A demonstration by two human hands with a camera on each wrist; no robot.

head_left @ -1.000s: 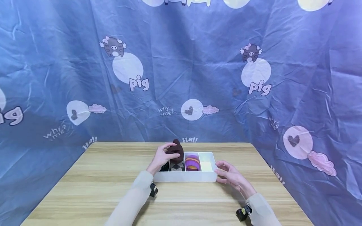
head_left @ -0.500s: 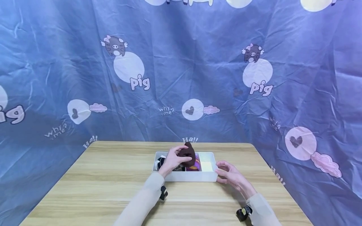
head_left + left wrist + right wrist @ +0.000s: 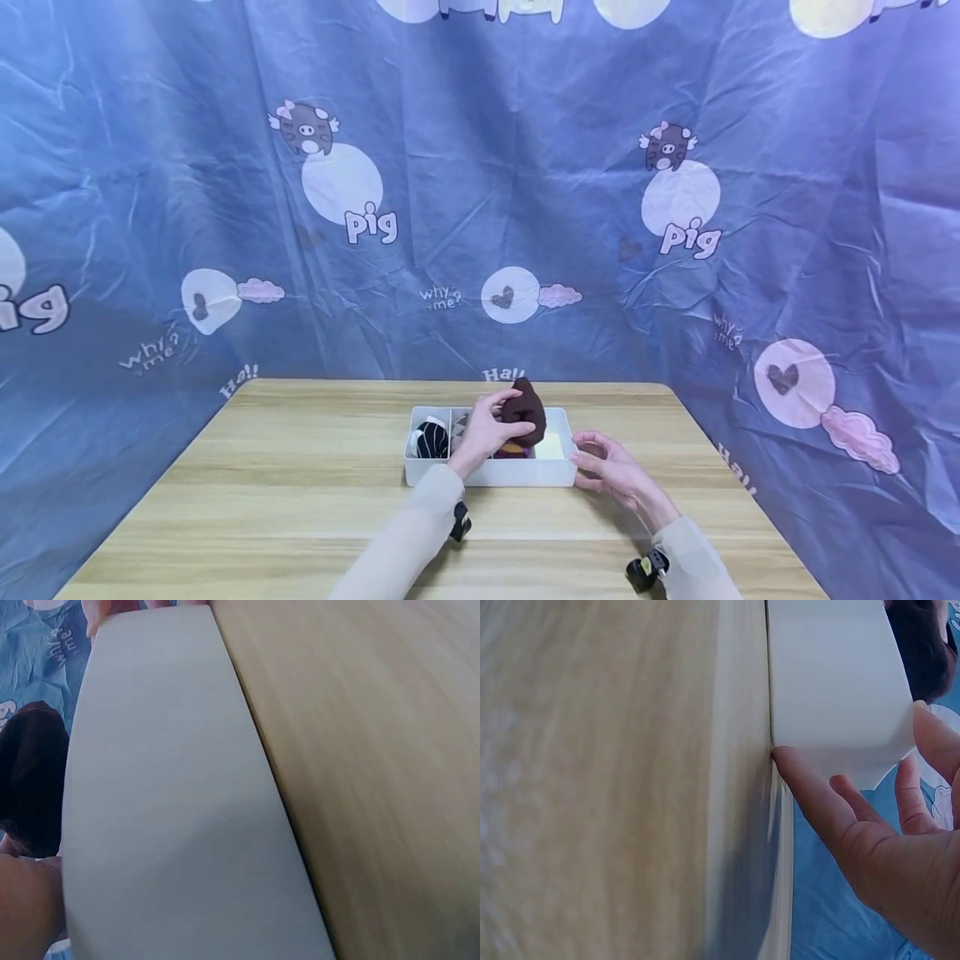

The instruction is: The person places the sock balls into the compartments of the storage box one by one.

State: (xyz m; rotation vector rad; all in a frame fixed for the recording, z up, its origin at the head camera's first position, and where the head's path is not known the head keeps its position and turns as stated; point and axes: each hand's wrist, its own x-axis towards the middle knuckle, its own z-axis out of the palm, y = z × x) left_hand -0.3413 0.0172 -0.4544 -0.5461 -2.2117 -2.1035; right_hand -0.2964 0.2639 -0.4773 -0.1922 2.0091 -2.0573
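Note:
My left hand [image 3: 483, 433] pinches a dark brown rolled sock [image 3: 523, 417] between thumb and fingers. It holds the sock above the right half of a white divided box [image 3: 491, 473]. In the left wrist view the sock [image 3: 31, 780] shows beside the box's long front wall [image 3: 165, 787]. A black-and-white striped sock [image 3: 431, 439] sits in the leftmost compartment. Next to it a grey patterned sock [image 3: 459, 429] is partly behind my left hand, and a purple-and-orange sock [image 3: 512, 452] is mostly hidden. My right hand [image 3: 618, 475] touches the box's right end with its fingertips [image 3: 784, 754].
The box stands on a light wood table [image 3: 300, 500], towards its back edge. White shows inside the rightmost compartment [image 3: 553, 446]. A blue printed cloth [image 3: 450, 167] hangs behind the table and along its sides.
My left hand has carried the brown sock rightward, from over the second compartment to between the third and rightmost ones. My right hand stays at the box's end.

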